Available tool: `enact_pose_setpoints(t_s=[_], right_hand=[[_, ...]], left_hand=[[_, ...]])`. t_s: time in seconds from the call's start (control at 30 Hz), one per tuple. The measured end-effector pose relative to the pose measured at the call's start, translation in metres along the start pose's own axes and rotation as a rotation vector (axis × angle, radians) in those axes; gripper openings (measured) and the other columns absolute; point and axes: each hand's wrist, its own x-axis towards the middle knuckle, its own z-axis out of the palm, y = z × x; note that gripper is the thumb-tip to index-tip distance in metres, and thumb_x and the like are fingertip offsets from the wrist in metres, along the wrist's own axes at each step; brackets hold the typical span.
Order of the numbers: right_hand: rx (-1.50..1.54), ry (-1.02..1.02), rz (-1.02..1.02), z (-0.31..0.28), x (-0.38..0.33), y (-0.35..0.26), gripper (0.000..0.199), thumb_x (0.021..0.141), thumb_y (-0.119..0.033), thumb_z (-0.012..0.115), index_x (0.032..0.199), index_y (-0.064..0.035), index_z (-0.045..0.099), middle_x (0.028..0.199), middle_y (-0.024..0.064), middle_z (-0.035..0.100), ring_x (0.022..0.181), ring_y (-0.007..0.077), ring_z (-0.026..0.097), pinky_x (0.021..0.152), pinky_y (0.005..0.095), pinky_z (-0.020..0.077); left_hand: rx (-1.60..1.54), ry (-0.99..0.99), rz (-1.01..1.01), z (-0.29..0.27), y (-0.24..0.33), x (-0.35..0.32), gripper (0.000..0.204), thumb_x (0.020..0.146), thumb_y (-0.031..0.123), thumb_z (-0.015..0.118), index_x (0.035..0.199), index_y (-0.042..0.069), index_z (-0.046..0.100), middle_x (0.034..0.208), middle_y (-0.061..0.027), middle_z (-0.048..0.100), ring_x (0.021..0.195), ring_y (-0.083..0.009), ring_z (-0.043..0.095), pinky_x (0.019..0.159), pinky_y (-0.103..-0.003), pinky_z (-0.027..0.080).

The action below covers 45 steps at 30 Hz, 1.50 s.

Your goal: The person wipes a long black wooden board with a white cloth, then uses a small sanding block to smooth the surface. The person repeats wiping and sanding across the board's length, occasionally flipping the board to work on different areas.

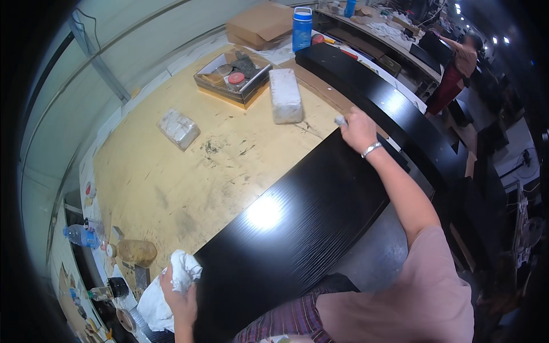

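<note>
A long glossy black wood-grain panel point(297, 228) lies in front of me, slanting from lower left to upper right, with a bright light reflected in it. My left hand point(182, 303) is closed around a bunched white cloth point(186, 268) beside the panel's near-left end; more white fabric hangs next to the hand. At the panel's far-right end is my right hand point(360, 131), a bracelet on its wrist. Its fingers are closed on a small greyish-white piece point(341, 120), whose kind I cannot make out.
On the yellowish tabletop point(148, 166) lie two wrapped blocks point(285, 96) and a tray point(246, 94) of small items. A second black panel point(389, 97) lies beyond my right hand. Bottles point(137, 252) stand at left, a blue bottle point(302, 31) at the back. Another person point(454, 68) works far right.
</note>
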Motion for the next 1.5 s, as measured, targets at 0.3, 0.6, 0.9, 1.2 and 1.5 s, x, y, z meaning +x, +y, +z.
enact_pose_setpoints(t_s=[0.3, 0.6, 0.9, 1.2, 1.5], right_hand=[[0.142, -0.310, -0.119, -0.005, -0.007, -0.039, 0.017, 0.081, -0.018, 0.070, 0.087, -0.0032, 0.075, 0.094, 0.0133, 0.067, 0.087, 0.0347, 0.069, 0.079, 0.0432, 0.0561], [0.165, -0.206, -0.149, -0.009, 0.016, 0.021, 0.021, 0.081, -0.020, 0.071, 0.081, 0.0007, 0.069, 0.092, 0.0196, 0.069, 0.091, 0.0387, 0.069, 0.076, 0.0465, 0.0560], [0.081, -0.075, 0.260, -0.003, 0.031, 0.095, 0.022, 0.084, -0.024, 0.070, 0.087, -0.0021, 0.075, 0.100, 0.0195, 0.068, 0.095, 0.0381, 0.068, 0.086, 0.0477, 0.0554], [0.003, -0.088, 0.454, -0.020, -0.012, 0.075, 0.029, 0.082, -0.026, 0.070, 0.086, 0.0024, 0.074, 0.097, 0.0217, 0.071, 0.091, 0.0413, 0.070, 0.083, 0.0482, 0.0571], [0.028, -0.003, 0.515, -0.020, -0.028, 0.073, 0.025, 0.075, -0.026, 0.073, 0.082, -0.0020, 0.075, 0.085, 0.0224, 0.072, 0.085, 0.0413, 0.071, 0.076, 0.0481, 0.0576]], left_hand=[[-0.143, -0.039, 0.232, 0.079, 0.120, 0.088, 0.066, 0.082, 0.011, 0.075, 0.141, -0.004, 0.049, 0.120, -0.0249, 0.061, 0.115, -0.0441, 0.056, 0.113, -0.056, 0.034], [-0.134, -0.064, 0.262, 0.078, 0.126, 0.085, 0.067, 0.080, 0.006, 0.074, 0.141, -0.005, 0.049, 0.117, -0.0238, 0.063, 0.111, -0.0447, 0.058, 0.112, -0.058, 0.035], [-0.094, -0.072, 0.261, 0.078, 0.131, 0.084, 0.066, 0.080, 0.006, 0.073, 0.141, -0.006, 0.048, 0.123, -0.0258, 0.061, 0.117, -0.0474, 0.054, 0.111, -0.056, 0.036], [-0.112, -0.046, 0.266, 0.079, 0.128, 0.083, 0.063, 0.081, 0.003, 0.070, 0.140, -0.005, 0.049, 0.122, -0.0253, 0.058, 0.110, -0.0462, 0.054, 0.098, -0.048, 0.043], [-0.258, -0.074, 0.145, 0.083, 0.123, 0.081, 0.064, 0.082, 0.003, 0.070, 0.141, -0.004, 0.049, 0.123, -0.0238, 0.057, 0.115, -0.0425, 0.054, 0.102, -0.047, 0.041]])
